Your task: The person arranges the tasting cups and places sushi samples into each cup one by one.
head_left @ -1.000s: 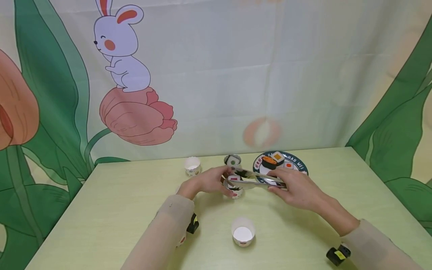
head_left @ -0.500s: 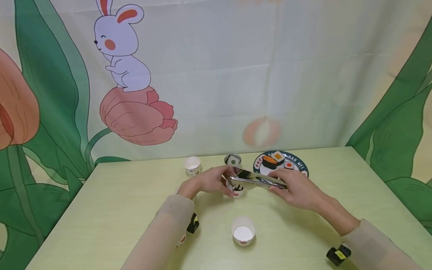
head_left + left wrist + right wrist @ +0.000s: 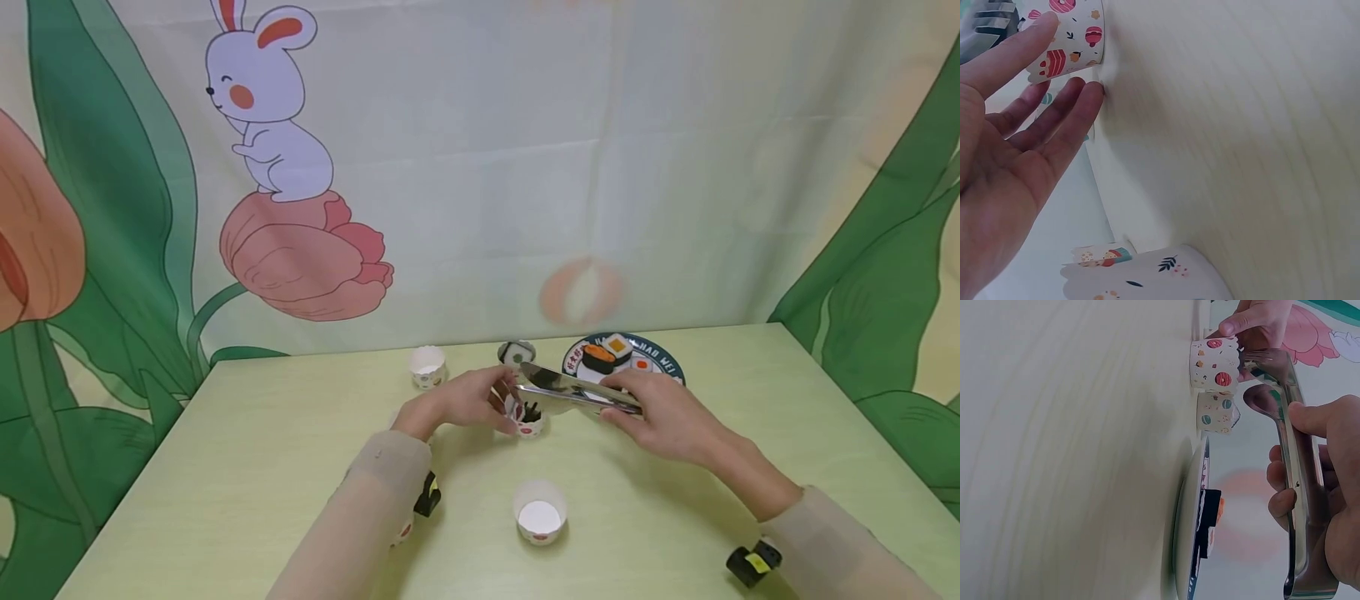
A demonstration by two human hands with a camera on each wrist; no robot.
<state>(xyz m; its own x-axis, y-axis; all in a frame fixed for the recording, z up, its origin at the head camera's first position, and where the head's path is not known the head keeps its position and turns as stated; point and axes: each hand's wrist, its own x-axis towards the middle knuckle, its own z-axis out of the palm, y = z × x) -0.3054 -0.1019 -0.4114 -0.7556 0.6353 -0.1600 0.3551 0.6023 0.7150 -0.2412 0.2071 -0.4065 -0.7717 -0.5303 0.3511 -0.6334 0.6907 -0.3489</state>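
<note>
In the head view my left hand (image 3: pixel 468 400) holds a printed paper baking cup (image 3: pixel 529 427), thumb on one side and fingers on the other. A toy sushi piece (image 3: pixel 532 412), dark and white, sits in that cup, partly hidden by the rim. My right hand (image 3: pixel 667 417) grips metal serving tongs (image 3: pixel 1300 487). Their spoon-shaped tip (image 3: pixel 1263 400) and fork-shaped tip (image 3: pixel 1269 362) stand apart above the cup, with no piece visible between them. Behind is another cup holding a white roll with black edging (image 3: pixel 517 353).
A round plate (image 3: pixel 667 357) with several toy sushi pieces stands at the back right. A bare white cup (image 3: pixel 540 512) is near the front, and another cup (image 3: pixel 427 367) at the back left. My left forearm partly hides more cups (image 3: pixel 1147 275). A printed cloth (image 3: pixel 480 208) hangs behind.
The tongs have spread and lifted slightly to the right. The sushi piece that was between their tips now sits in the cup. My left hand stays at the cup.
</note>
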